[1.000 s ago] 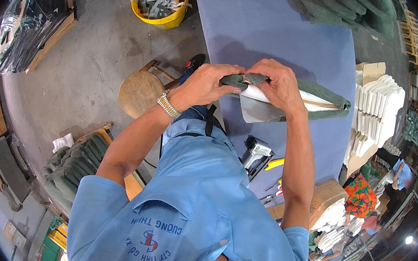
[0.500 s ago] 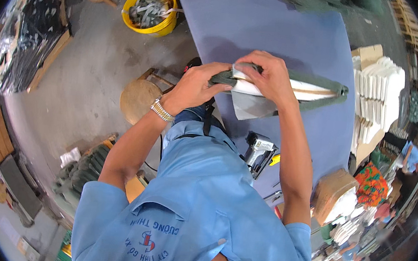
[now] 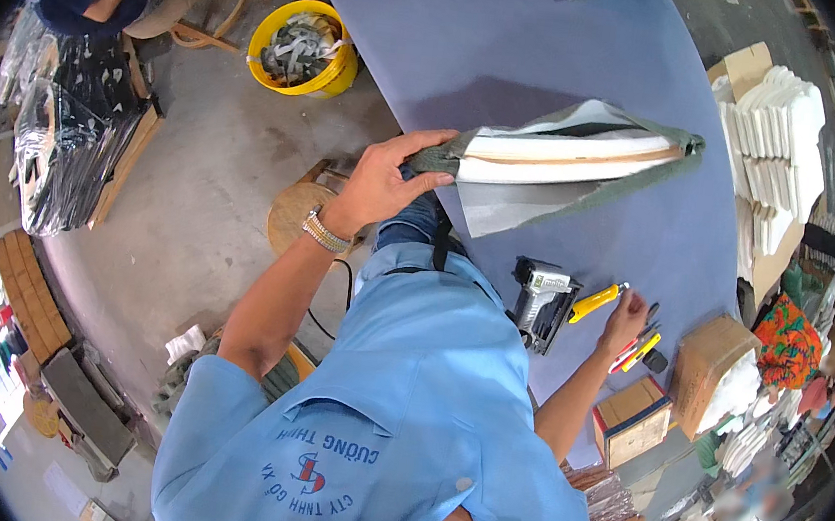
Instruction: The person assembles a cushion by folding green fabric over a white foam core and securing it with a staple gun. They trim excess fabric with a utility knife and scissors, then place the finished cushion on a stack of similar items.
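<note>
My left hand (image 3: 400,181) is closed on the near-left end of a long, slim padded panel. The panel (image 3: 558,162) has white padding, a thin wood-coloured strip along its middle, and a dark green fabric cover lying open around it. A pale flap of cloth hangs from its near side. My right hand (image 3: 625,323) is down among hand tools on the table, beside a yellow utility knife (image 3: 594,304). Its fingertips are partly hidden, so I cannot make out whether it grips anything. A red tool and another yellow-handled cutter (image 3: 641,352) lie just by it.
A silver-and-black staple gun (image 3: 542,301) lies on the blue-grey table (image 3: 518,49) near my waist. Right of the table are stacked white pads (image 3: 765,153) and cardboard boxes (image 3: 714,364). At left stand a round stool (image 3: 296,217) and a yellow bucket (image 3: 330,76) of scraps; another person sits beyond.
My right hand has let go of the panel and moved right and nearer, down to the tools. My left hand still holds the panel's end. The cover's far side now stands more open.
</note>
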A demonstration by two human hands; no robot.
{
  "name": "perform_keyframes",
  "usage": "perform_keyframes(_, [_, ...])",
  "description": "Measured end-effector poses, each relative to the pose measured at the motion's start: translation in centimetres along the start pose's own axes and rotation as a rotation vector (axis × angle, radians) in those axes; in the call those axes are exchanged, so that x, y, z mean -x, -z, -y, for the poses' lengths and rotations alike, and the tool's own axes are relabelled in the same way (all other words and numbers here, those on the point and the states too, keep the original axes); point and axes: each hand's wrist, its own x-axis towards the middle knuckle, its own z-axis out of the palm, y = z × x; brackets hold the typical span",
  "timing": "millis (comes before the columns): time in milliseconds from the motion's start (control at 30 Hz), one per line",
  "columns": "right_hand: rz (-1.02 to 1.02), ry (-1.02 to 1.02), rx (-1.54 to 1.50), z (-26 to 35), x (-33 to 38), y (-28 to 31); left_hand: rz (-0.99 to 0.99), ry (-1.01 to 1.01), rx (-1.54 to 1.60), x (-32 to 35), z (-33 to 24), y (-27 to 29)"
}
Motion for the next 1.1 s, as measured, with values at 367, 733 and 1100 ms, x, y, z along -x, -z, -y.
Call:
perform_keyframes(367, [0.191,-0.111,0.08,-4.7,-0.2,-4.3,-0.037,-0.195,-0.223,-1.3,-3.2,-0.3])
perform_keyframes(733, [0.607,0.314,-0.452,26.6,1.5,8.5,0.041,0.095,0.232,-2.8,1.1,-0.3])
perform_keyframes(1100, [0.884,1.209,0.43,39.6,9.2,0.7,0.005,0.177,0.225,-2.0,1.3,-1.0])
